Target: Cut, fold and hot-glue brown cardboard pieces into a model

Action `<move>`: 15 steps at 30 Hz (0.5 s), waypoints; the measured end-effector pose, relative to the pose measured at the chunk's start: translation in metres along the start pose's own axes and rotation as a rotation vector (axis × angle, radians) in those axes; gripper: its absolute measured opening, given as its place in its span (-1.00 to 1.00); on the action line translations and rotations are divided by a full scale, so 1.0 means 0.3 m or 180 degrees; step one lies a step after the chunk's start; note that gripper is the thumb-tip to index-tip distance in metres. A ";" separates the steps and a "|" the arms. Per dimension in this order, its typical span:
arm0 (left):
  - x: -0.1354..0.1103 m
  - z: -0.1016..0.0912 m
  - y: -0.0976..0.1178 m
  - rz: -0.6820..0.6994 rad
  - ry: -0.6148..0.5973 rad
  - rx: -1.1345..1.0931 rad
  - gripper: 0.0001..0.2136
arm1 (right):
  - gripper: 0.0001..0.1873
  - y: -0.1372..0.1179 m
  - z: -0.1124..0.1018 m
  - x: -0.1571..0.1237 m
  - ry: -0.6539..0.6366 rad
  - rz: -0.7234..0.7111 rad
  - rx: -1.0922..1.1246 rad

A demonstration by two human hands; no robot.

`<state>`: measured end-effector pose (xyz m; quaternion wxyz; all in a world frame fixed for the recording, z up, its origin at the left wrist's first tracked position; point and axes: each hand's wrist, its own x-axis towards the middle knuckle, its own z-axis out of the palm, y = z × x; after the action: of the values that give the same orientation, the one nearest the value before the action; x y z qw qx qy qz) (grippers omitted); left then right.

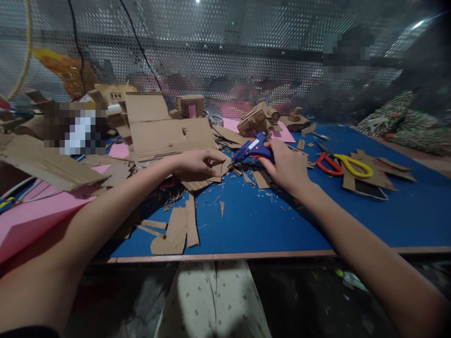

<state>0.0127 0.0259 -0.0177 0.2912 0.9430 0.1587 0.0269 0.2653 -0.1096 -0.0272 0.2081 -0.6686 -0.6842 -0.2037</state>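
Observation:
My right hand (287,164) is wrapped round the handle of a blue hot glue gun (251,149), its small red light lit. The nozzle points left and down, close to a cardboard piece (225,165). Across from it, my left hand (197,163) has its thumb and fingers bent together on the edge of this piece. Part of the cardboard lies hidden beneath the left hand. Just behind stands a larger sheet of corrugated cardboard (169,136) with a small hole in it. Cardboard shreds (222,209) are scattered on the blue tabletop (253,225) in front.
Red-and-yellow-handled scissors (354,166) lie on cardboard at the right, above a dark phone-like slab (369,191). Small cardboard models (254,118) stand at the back. Pink paper (45,206) covers the left side. Cut strips (176,230) lie near the front edge; a perforated metal panel (211,61) rises behind.

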 end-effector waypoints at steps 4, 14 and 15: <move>0.001 0.003 0.000 -0.0038 0.0017 0.0023 -0.64 | -0.66 -0.003 0.000 0.001 -0.0027 0.0014 0.0050; -0.004 0.004 0.004 -0.0095 0.0068 -0.0013 -0.67 | -0.65 -0.010 -0.007 0.002 -0.0136 0.0043 0.0027; -0.003 0.003 0.004 -0.0061 0.0078 -0.0022 -0.67 | -0.65 -0.009 -0.006 0.003 -0.0125 0.0036 0.0020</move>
<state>0.0123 0.0241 -0.0178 0.2927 0.9401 0.1713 0.0363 0.2627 -0.1100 -0.0253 0.1979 -0.6757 -0.6850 -0.1873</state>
